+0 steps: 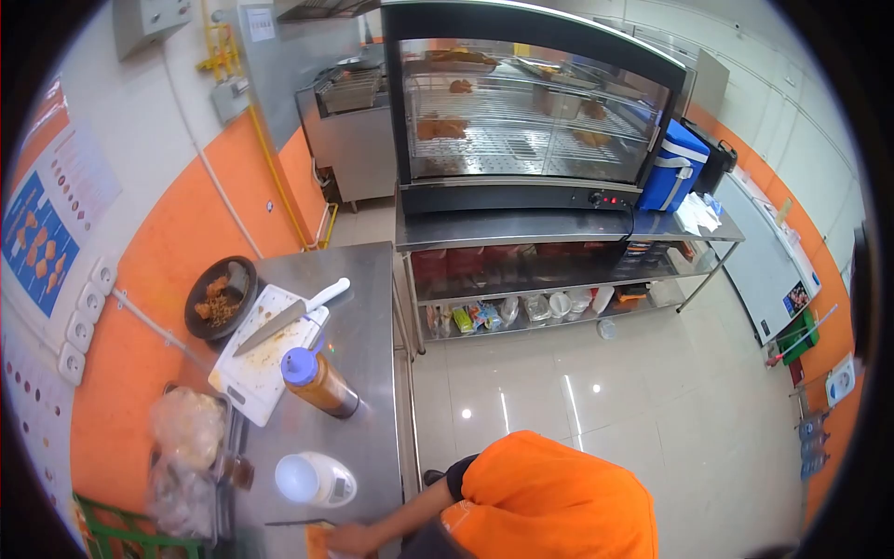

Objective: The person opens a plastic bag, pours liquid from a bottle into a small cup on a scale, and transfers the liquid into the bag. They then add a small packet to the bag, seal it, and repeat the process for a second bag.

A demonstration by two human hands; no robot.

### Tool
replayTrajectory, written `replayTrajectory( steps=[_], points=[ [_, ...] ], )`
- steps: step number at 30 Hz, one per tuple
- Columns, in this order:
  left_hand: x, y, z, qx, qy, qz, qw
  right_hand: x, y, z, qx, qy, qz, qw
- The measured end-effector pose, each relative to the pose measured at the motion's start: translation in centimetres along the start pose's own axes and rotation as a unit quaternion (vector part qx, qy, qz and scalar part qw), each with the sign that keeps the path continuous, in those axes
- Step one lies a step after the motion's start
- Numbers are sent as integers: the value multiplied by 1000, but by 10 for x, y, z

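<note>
Reaching over the near end of the steel counter, your right hand is at a small orange item, flat-looking and cut off by the lower edge; you cannot tell whether your fingers grip it. Your left hand is out of view. Just beyond stands a white container, then an amber-filled, purple-capped bottle beside the white board bearing a knife. Far left sits a dark bowl.

On the tabletop, 1 bowl sits at the far left, beside 1 cutting board with 1 knife on it. 1 bottle stands right of the board; 1 container stands nearer. 2 bags lie on the left edge's tray.
</note>
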State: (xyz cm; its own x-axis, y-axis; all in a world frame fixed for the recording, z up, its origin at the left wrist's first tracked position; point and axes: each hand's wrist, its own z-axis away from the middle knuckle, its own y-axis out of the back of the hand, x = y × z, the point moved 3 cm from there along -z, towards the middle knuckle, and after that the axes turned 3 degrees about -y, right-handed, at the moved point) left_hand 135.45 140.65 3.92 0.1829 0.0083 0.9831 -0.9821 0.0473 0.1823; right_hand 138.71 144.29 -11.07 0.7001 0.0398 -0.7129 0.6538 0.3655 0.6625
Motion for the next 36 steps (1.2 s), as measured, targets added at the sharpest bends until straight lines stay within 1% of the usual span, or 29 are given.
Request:
replayTrajectory(
  steps=[1, 3, 4, 6, 7, 9, 10, 11, 13, 14, 15, 16, 17, 18, 19, 20, 21, 22, 23, 25, 26, 28, 29, 31, 33, 34, 35, 36],
  points=[
    [-1, 4, 2, 6, 7, 4, 1000, -10, 10, 15, -5, 2, -3, 1000],
    [-3, 9, 6, 14, 21, 21, 999, -43, 52, 53, 149, 120, 7, 982],
    [-4, 13, 7, 18, 26, 28, 999, -49, 61, 57, 146, 119, 4, 982],
    [-6, 19, 11, 21, 36, 43, 998, -66, 79, 69, 239, 204, 16, 949],
    [-7, 24, 13, 24, 43, 48, 998, -74, 92, 78, 237, 203, 10, 950],
    [-11, 32, 16, 26, 50, 63, 996, -91, 125, 106, 375, 316, 9, 871],
    [-13, 35, 18, 27, 54, 74, 995, -92, 125, 112, 370, 376, -6, 849],
    [-16, 37, 20, 30, 59, 86, 994, -91, 119, 111, 366, 379, -6, 850],
    [-21, 44, 24, 28, 65, 109, 992, -98, 107, 116, 316, 479, -47, 818],
    [-27, 50, 24, 25, 65, 127, 989, -95, 103, 120, 316, 479, -49, 817],
    [-35, 57, 26, 18, 64, 147, 987, -93, 110, 127, 290, 454, -85, 838],
    [-29, 59, 30, 15, 64, 163, 984, -90, 119, 130, 263, 429, -119, 856],
    [-22, 57, 35, 18, 62, 167, 984, -91, 127, 132, 260, 432, -116, 856],
    [14, 43, 47, 28, 59, 74, 995, -87, 137, 132, 308, 362, -182, 861],
    [32, 35, 54, 36, 54, -19, 998, -80, 147, 132, 354, 287, -246, 855],
    [30, 34, 55, 39, 53, -17, 998, -77, 158, 137, 352, 290, -244, 856],
    [24, 32, 55, 29, 63, 11, 998, -70, 165, 138, 251, 241, -281, 895],
    [20, 30, 54, 20, 72, 38, 996, -64, 165, 137, 147, 188, -313, 919],
    [19, 31, 54, 22, 71, 36, 997, -59, 163, 136, 146, 191, -314, 918],
    [18, 28, 54, -91, 68, 38, 993, -50, 163, 136, 165, 200, -324, 910],
    [20, 29, 55, -88, 67, 35, 993, -47, 160, 136, 163, 203, -326, 909],
    [24, 26, 52, -115, 71, -23, 991, -41, 166, 142, 101, 145, -254, 951],
    [17, 28, 46, -107, 71, -24, 991, -36, 169, 145, 95, 150, -255, 951],
    [-2, 42, 36, -57, -35, 46, 997, -28, 171, 150, 114, 142, -257, 949],
    [-12, 58, 32, 10, -45, 29, 999, -21, 176, 149, 106, 103, -278, 949],
    [6, 58, 38, 142, -134, -112, 974, -20, 177, 149, 123, 63, -288, 947],
    [26, 50, 43, 262, -208, -260, 906, -20, 175, 147, 138, 24, -294, 945],
    [26, 45, 46, 199, -172, -200, 944, -27, 172, 148, 139, 13, -305, 942]
  ],
)
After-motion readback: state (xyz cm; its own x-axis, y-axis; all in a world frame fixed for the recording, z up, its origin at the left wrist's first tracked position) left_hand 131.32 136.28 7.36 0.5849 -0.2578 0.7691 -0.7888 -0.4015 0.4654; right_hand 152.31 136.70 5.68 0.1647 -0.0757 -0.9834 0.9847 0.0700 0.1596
